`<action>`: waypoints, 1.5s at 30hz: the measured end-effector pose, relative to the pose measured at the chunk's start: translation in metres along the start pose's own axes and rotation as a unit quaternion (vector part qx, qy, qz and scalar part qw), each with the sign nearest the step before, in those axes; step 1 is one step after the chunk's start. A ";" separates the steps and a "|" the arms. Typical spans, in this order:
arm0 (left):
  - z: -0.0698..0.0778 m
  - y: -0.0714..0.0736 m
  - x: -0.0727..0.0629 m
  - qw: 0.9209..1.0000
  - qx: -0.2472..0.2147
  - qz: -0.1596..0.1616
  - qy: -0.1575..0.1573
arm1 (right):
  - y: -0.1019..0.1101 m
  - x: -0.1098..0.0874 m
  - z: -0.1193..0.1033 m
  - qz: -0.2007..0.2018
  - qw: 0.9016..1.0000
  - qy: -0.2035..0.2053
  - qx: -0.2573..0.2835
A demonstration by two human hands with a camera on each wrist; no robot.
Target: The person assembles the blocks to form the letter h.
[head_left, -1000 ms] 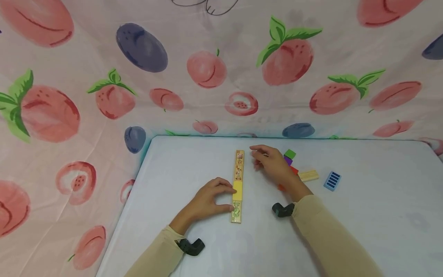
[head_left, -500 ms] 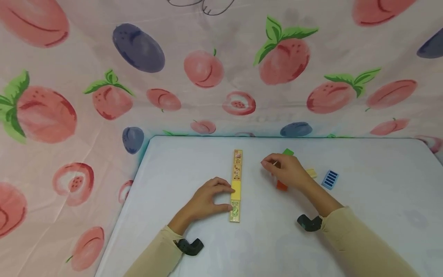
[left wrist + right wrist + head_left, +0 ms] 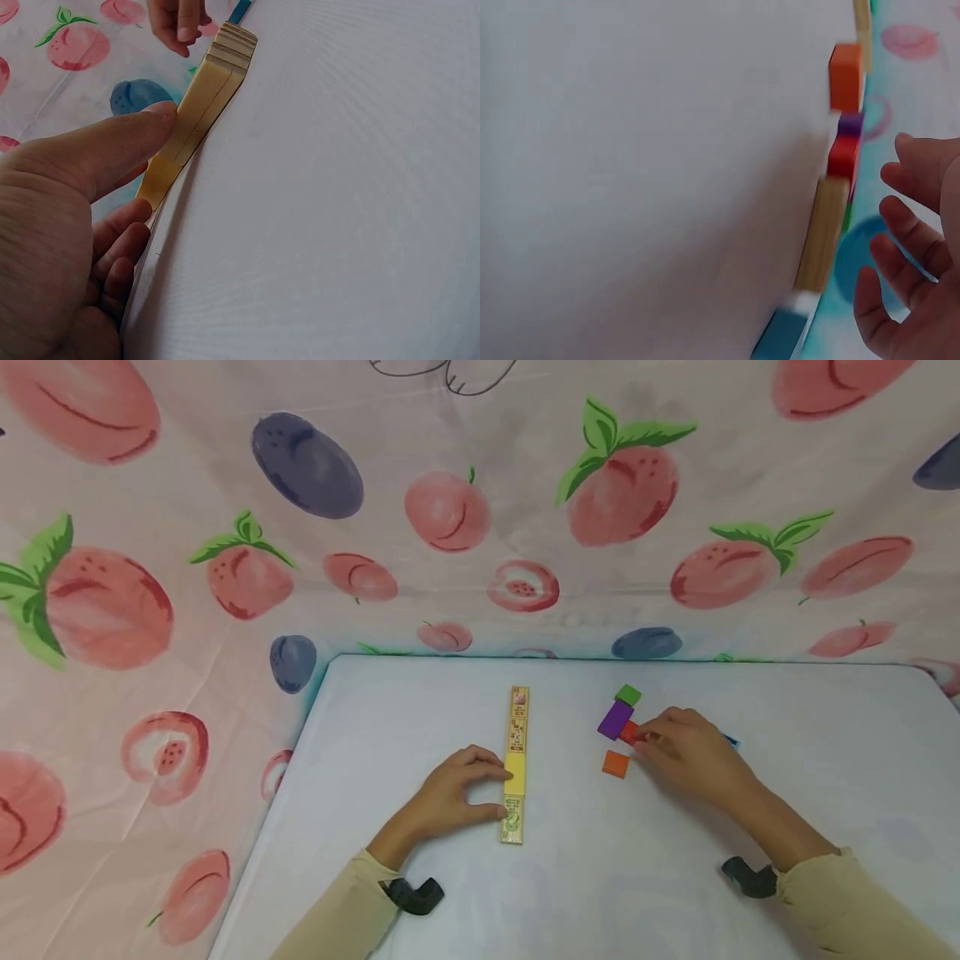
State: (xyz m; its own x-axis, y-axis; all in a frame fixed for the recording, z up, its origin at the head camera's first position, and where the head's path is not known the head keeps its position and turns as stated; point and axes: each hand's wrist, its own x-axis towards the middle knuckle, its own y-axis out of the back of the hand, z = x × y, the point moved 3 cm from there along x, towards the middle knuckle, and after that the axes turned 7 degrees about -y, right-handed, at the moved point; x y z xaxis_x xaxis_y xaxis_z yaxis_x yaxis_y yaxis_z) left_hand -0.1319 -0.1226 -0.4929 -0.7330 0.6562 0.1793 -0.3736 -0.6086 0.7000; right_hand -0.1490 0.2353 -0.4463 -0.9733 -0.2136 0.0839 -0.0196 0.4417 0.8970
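In the head view my left hand [image 3: 453, 789] lies beside a straight row of flat wooden blocks. Its fingertips meet the yellow block [image 3: 515, 774], and its thumb tip touches the block with a green print [image 3: 512, 820]. Two brown printed blocks [image 3: 517, 735] continue the row toward the far edge. My right hand [image 3: 693, 756] hovers over the loose blocks with fingers loosely bent, fingertips near a red block [image 3: 628, 732]. Nothing shows in its grasp in the right wrist view, where a plain wooden block [image 3: 823, 232] lies apart from the fingers.
Near the red block lie a purple block [image 3: 615, 720], a green block [image 3: 627, 695] and an orange block [image 3: 616, 764]. A blue block [image 3: 780, 335] is mostly hidden by my right hand in the head view. Fruit-printed cloth [image 3: 517, 510] rises behind the white table [image 3: 562, 893].
My right hand has moved right, away from the row, uncovering the purple, red and orange blocks and now covering the plain wooden one. The left hand and the row stay put.
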 end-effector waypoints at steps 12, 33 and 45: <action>-0.001 0.000 0.000 1.000 0.003 -0.001 0.004 | 0.018 -0.011 0.042 0.017 0.996 0.009 -0.087; -0.001 0.000 0.000 1.000 -0.001 -0.003 0.017 | 0.018 -0.001 0.046 -0.055 0.994 -0.019 -0.095; 0.000 0.001 -0.001 1.000 0.000 -0.001 0.014 | 0.016 0.000 0.047 -0.061 0.993 -0.034 -0.091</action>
State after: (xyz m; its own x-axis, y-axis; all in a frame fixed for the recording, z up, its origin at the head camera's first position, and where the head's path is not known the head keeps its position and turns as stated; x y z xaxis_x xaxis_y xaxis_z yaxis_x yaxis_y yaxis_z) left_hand -0.1319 -0.1236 -0.4928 -0.7477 0.6447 0.1588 -0.3750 -0.6074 0.7004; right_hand -0.1605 0.2837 -0.4525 -0.9794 -0.1947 -0.0541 -0.1030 0.2505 0.9626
